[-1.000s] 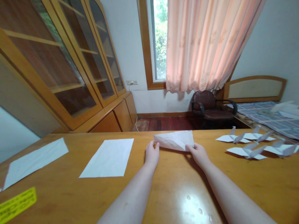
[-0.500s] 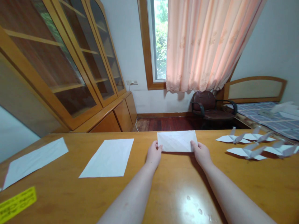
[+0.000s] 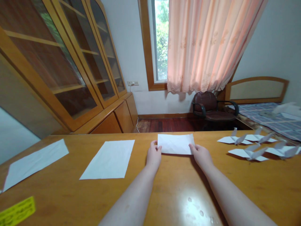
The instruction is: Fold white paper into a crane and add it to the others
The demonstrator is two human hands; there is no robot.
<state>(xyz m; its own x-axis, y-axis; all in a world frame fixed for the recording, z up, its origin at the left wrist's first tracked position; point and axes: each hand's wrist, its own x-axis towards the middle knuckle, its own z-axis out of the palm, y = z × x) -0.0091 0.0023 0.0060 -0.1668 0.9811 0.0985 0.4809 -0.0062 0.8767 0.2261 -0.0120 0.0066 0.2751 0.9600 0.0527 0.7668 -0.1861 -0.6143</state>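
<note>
A white sheet of paper (image 3: pixel 175 144), apparently folded to an oblong, is held between my two hands just above the table near its far edge. My left hand (image 3: pixel 154 156) pinches its left edge, thumb on the near face. At the right edge my right hand (image 3: pixel 201 155) grips it the same way. To the left lies a flat white sheet (image 3: pixel 108 160), and farther left another white sheet (image 3: pixel 35 163). Several folded paper cranes (image 3: pixel 249 153) stand in a group at the right.
The wooden table (image 3: pixel 70 201) spans the foreground. A yellow label with writing (image 3: pixel 17 212) is at the near left. Beyond the table are a glass-doored cabinet (image 3: pixel 101 106), a chair (image 3: pixel 208 106) and a bed (image 3: pixel 258 113).
The held paper has shifted slightly left and tipped, its top edge lower on the right. Both hands keep hold of its edges; the other papers and cranes are unmoved.
</note>
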